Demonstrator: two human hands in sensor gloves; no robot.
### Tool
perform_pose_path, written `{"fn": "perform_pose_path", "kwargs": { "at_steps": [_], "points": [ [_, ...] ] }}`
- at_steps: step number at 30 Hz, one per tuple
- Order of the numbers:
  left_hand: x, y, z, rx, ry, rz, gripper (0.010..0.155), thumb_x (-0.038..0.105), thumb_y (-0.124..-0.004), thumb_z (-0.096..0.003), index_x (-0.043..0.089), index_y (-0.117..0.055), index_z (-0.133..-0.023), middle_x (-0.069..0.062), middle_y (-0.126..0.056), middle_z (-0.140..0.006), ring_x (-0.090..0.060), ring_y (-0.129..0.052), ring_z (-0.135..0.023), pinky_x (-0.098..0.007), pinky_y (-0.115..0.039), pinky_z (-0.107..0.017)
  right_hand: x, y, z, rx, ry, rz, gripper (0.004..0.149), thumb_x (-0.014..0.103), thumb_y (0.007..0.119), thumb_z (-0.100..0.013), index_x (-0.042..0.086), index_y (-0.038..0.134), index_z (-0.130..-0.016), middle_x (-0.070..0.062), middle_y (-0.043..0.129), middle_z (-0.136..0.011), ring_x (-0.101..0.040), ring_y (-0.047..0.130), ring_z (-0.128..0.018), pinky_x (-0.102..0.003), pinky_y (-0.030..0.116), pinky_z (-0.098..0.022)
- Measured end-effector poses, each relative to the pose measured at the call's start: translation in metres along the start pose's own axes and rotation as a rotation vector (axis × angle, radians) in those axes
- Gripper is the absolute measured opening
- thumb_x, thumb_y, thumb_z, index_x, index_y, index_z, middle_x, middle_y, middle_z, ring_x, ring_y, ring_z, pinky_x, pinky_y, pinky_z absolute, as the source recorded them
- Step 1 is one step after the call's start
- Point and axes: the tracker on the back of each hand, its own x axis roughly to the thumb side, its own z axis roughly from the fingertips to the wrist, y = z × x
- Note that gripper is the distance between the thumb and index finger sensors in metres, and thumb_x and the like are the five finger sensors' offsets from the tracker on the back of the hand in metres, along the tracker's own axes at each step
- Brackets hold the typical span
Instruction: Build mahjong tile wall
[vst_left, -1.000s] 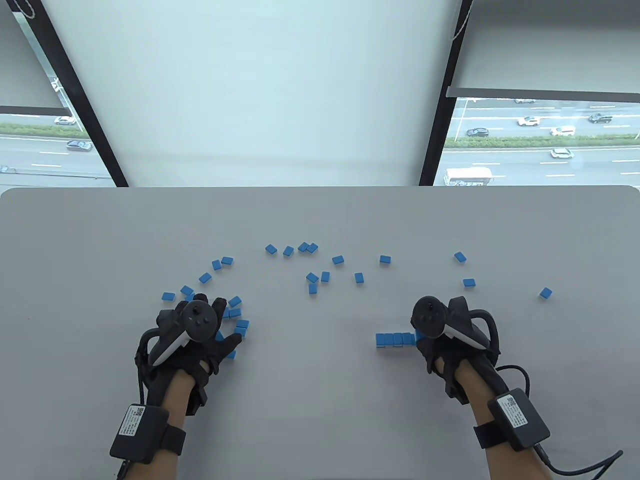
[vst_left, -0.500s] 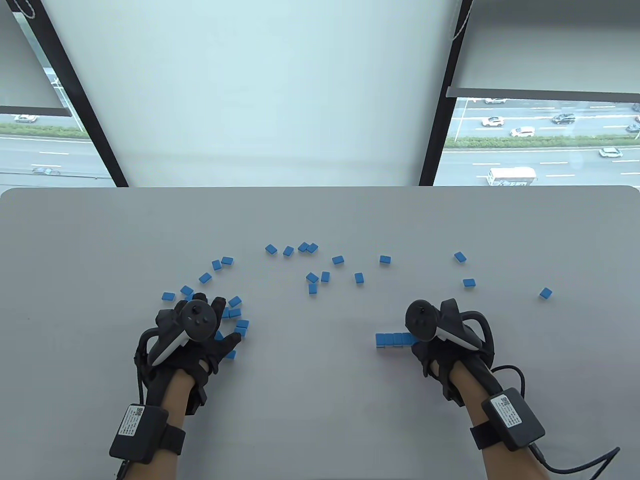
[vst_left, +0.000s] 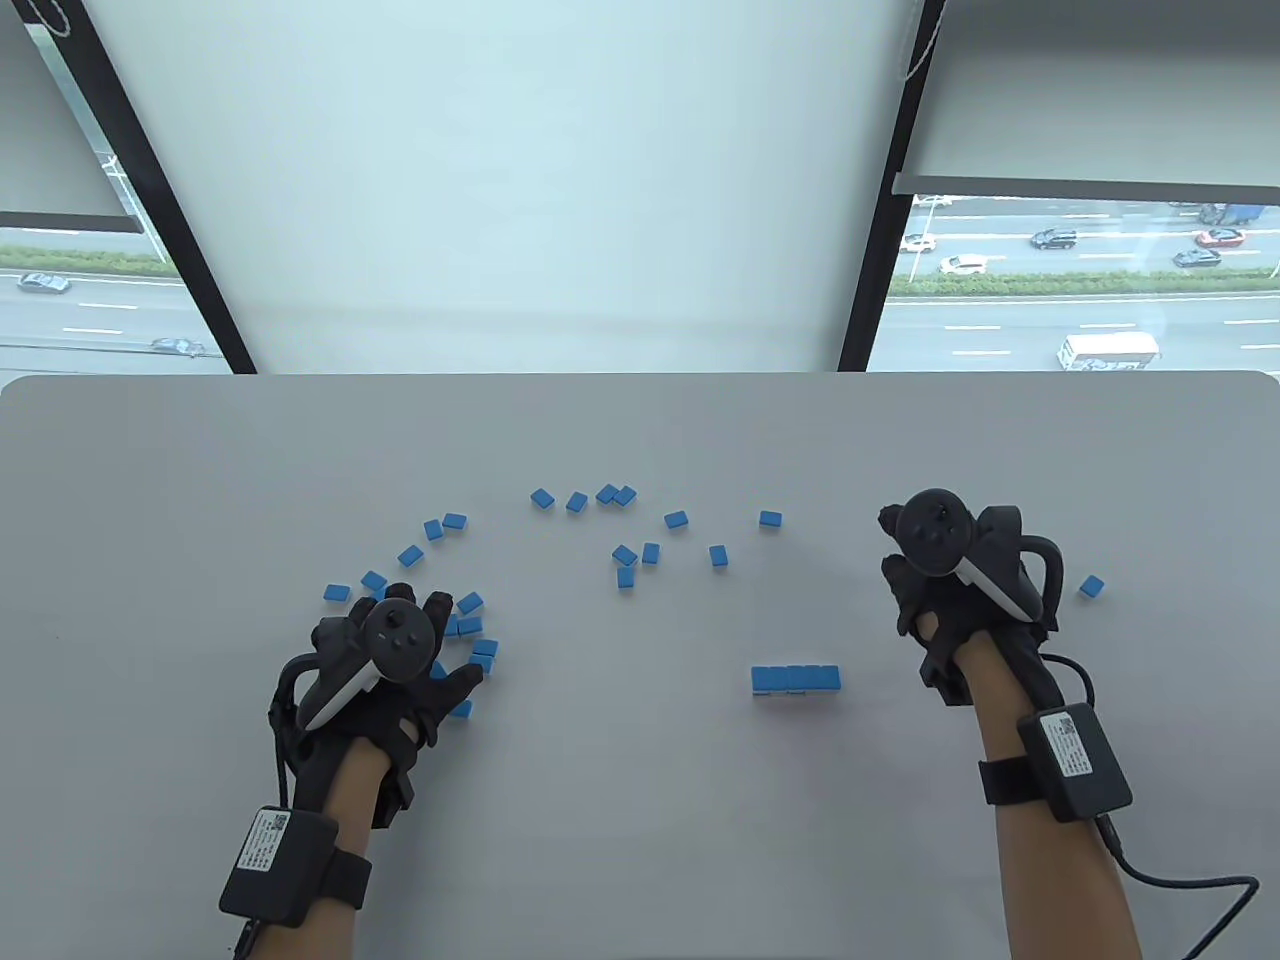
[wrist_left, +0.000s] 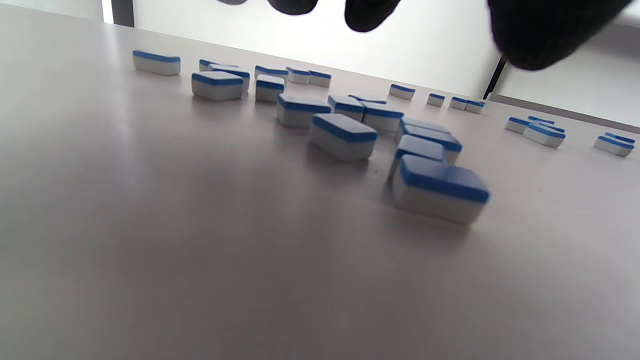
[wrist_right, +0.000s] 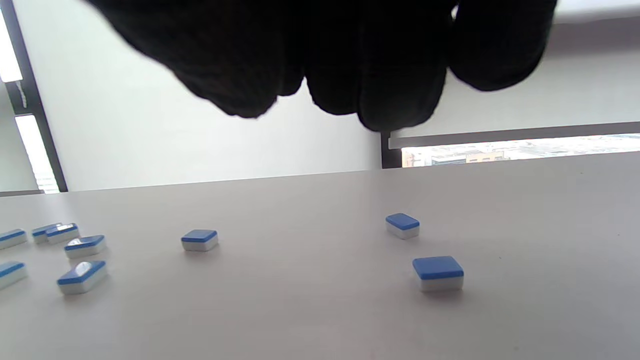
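Table view: tile row left-right.

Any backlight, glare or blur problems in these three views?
Table view: sharp and evenly lit, tile row crisp. Left wrist view: bright window behind, fingers mere silhouettes, nearest tile soft. Right wrist view: fingers black against the backlight, glare on a left tile.

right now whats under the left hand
Loose blue tiles ring the left hand; a few poke out beside its fingers. Any directly beneath the palm are covered in the table view.
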Motion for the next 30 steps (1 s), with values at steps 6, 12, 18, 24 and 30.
{"fn": "perform_pose_path", "kwargs": {
  "at_steps": [6,12,18,24,30],
  "points": [
    [0.0,0.0,0.001,-0.003,0.009,-0.004,0.086,0.072,-0.067,-0.0391,0.036,-0.038,-0.112,-0.004,-0.029,-0.121,-0.045,-0.028,-0.109,-0.075,-0.025,-0.069,-0.028,0.047,-0.029,0.108,0.096,0.104,0.06,0.029,0.086,-0.041,0.035,0.062,-0.096,0.003,0.061,-0.105,-0.029,0.089,-0.064,-0.05,0.075,-0.054],
    [-0.001,-0.002,-0.001,-0.016,0.021,-0.007,0.086,0.072,-0.067,-0.0391,0.036,-0.038,-0.112,-0.003,-0.029,-0.121,-0.045,-0.028,-0.109,-0.075,-0.025,-0.069,-0.041,0.072,-0.039,0.249,0.124,0.15,0.063,0.022,0.086,-0.043,0.042,0.058,-0.096,0.004,0.055,-0.107,-0.029,0.088,-0.062,-0.049,0.073,-0.054],
    [-0.003,-0.002,-0.001,-0.017,0.027,-0.006,0.086,0.072,-0.067,-0.039,0.036,-0.038,-0.112,-0.003,-0.029,-0.121,-0.045,-0.028,-0.109,-0.075,-0.025,-0.069,-0.039,0.076,-0.038,0.258,0.114,0.157,0.063,0.023,0.087,-0.042,0.04,0.059,-0.096,0.0,0.064,-0.1,-0.028,0.087,-0.06,-0.049,0.074,-0.052],
    [-0.004,0.0,0.0,-0.009,0.026,0.0,0.086,0.072,-0.067,-0.0391,0.036,-0.038,-0.112,-0.003,-0.029,-0.121,-0.045,-0.028,-0.109,-0.075,-0.025,-0.069,-0.037,0.076,-0.036,0.264,0.124,0.174,0.057,0.025,0.088,-0.041,0.028,0.064,-0.092,-0.001,0.077,-0.084,-0.026,0.09,-0.053,-0.048,0.077,-0.047],
    [-0.003,0.0,-0.001,-0.016,0.019,-0.001,0.086,0.072,-0.067,-0.0391,0.036,-0.038,-0.112,-0.004,-0.029,-0.121,-0.045,-0.028,-0.109,-0.075,-0.025,-0.069,-0.036,0.07,-0.03,0.244,0.107,0.094,0.058,0.028,0.087,-0.039,0.017,0.064,-0.091,-0.005,0.082,-0.075,-0.024,0.093,-0.044,-0.047,0.081,-0.042]
  ]
}}
